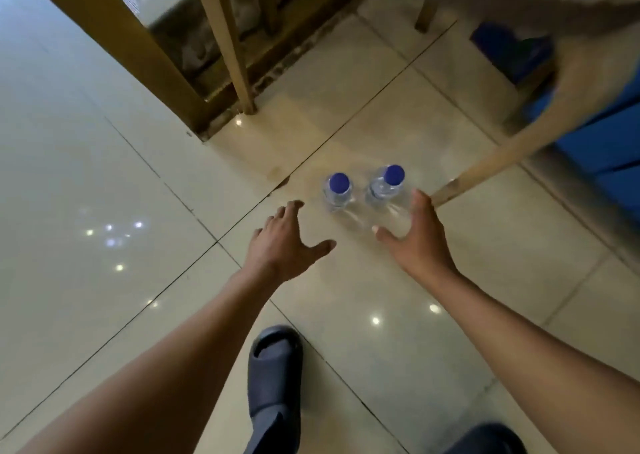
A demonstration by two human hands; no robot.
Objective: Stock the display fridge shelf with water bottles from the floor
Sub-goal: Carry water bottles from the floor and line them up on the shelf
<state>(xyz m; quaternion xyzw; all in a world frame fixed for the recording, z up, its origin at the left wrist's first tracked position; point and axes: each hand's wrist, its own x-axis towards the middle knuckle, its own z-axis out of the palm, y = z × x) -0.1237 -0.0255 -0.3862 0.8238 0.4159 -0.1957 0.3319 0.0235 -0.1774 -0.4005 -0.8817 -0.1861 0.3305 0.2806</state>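
Beige tile floor (104, 176) | 2 bottles (337, 190) upright | wood frame (221, 38) behind

We see two clear water bottles with blue caps standing upright on the glossy tiled floor (346, 315), side by side and close together. The left bottle (337, 190) stands beside a tile seam; the right bottle (386, 185) is near a wooden leg.

right slipper (485, 439) cropped, blue crates (602, 135) blurred
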